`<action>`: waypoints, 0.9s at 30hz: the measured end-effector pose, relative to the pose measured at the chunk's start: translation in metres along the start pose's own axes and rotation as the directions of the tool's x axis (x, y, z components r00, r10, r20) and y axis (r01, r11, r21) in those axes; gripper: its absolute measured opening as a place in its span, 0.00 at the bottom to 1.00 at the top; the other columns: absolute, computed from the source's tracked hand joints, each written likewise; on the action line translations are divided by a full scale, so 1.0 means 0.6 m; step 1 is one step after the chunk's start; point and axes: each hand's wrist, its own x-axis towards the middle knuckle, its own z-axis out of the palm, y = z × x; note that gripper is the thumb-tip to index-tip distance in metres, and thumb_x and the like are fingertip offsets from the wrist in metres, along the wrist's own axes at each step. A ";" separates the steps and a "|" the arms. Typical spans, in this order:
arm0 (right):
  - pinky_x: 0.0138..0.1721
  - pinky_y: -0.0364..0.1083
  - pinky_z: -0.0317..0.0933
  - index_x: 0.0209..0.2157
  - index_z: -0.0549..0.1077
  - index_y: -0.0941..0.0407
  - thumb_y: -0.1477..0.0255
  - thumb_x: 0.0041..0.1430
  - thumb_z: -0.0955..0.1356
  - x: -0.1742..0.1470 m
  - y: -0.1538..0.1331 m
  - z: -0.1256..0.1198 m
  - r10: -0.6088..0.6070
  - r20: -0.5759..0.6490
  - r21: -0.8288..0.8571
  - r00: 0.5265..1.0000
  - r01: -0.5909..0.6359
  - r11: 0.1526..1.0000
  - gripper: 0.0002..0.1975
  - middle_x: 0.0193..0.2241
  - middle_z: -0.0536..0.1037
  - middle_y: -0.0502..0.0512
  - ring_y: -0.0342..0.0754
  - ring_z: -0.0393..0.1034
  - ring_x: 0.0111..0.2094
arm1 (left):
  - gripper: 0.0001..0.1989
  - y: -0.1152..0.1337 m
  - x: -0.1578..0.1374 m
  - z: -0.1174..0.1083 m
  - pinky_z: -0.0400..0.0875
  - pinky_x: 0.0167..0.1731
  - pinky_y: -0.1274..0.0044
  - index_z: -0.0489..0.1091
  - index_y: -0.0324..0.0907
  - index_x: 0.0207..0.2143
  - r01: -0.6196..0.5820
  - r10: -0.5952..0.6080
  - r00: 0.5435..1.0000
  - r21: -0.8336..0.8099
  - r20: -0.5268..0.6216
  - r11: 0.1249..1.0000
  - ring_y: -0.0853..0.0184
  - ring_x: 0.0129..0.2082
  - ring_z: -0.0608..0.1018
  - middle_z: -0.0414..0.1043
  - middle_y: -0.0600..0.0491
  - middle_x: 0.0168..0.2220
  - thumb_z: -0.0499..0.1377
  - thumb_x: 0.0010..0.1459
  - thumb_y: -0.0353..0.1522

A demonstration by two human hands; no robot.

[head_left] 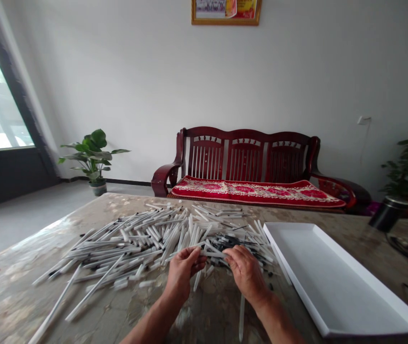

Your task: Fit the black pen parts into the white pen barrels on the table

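Note:
My left hand (185,270) pinches one end of a whitish, translucent pen barrel (213,254) between thumb and fingers. At its other end, the fingers of my right hand (246,270) are closed on it, so the barrel lies level between both hands. Under and behind them spreads a large heap of similar white pen barrels (132,251). Small black pen parts (234,240) are gathered just beyond my right hand. One more white tube (241,317) points toward me beside my right wrist, its upper part hidden. The exact fit of the held pieces is covered by my fingertips.
A shallow white tray (354,286) stands on the patterned table (154,315) to the right. Behind it are a dark cylindrical container (389,215) and a black cable (406,251). Two long white tubes (94,289) lie at the left. Past the table stands a wooden bench (245,157).

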 end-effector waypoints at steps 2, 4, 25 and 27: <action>0.41 0.47 0.65 0.40 0.78 0.51 0.66 0.68 0.61 0.000 -0.001 -0.001 0.018 -0.015 0.048 1.000 -0.017 0.999 0.15 0.32 0.79 0.56 0.51 0.72 0.37 | 0.21 0.002 0.000 0.000 0.76 0.26 0.80 0.72 0.38 0.27 -0.029 0.029 1.000 -0.007 0.007 1.000 0.68 0.24 0.80 0.77 0.52 0.22 0.75 0.34 0.40; 0.42 0.47 0.66 0.40 0.78 0.51 0.64 0.67 0.62 0.000 -0.002 -0.004 0.081 0.008 0.137 0.997 -0.081 0.987 0.14 0.34 0.79 0.56 0.51 0.73 0.38 | 0.22 0.005 -0.002 -0.001 0.76 0.27 0.80 0.73 0.38 0.27 -0.078 0.077 0.996 0.008 0.035 0.997 0.68 0.24 0.80 0.77 0.52 0.22 0.75 0.34 0.42; 0.36 0.43 0.63 0.39 0.80 0.53 0.74 0.64 0.64 -0.002 -0.004 -0.006 -0.021 0.080 -0.097 0.997 0.029 0.995 0.11 0.30 0.80 0.55 0.49 0.75 0.34 | 0.24 -0.002 -0.003 0.008 0.75 0.24 0.80 0.74 0.37 0.27 -0.002 0.001 0.999 0.017 0.041 1.000 0.68 0.22 0.79 0.77 0.50 0.21 0.75 0.30 0.43; 0.37 0.44 0.63 0.39 0.79 0.53 0.75 0.63 0.64 -0.003 -0.005 -0.003 -0.042 0.045 -0.104 0.998 0.047 0.993 0.11 0.29 0.80 0.55 0.49 0.74 0.33 | 0.23 0.000 -0.002 0.006 0.75 0.24 0.80 0.74 0.37 0.27 0.017 -0.017 0.999 0.006 0.034 1.000 0.68 0.23 0.79 0.77 0.51 0.21 0.76 0.31 0.41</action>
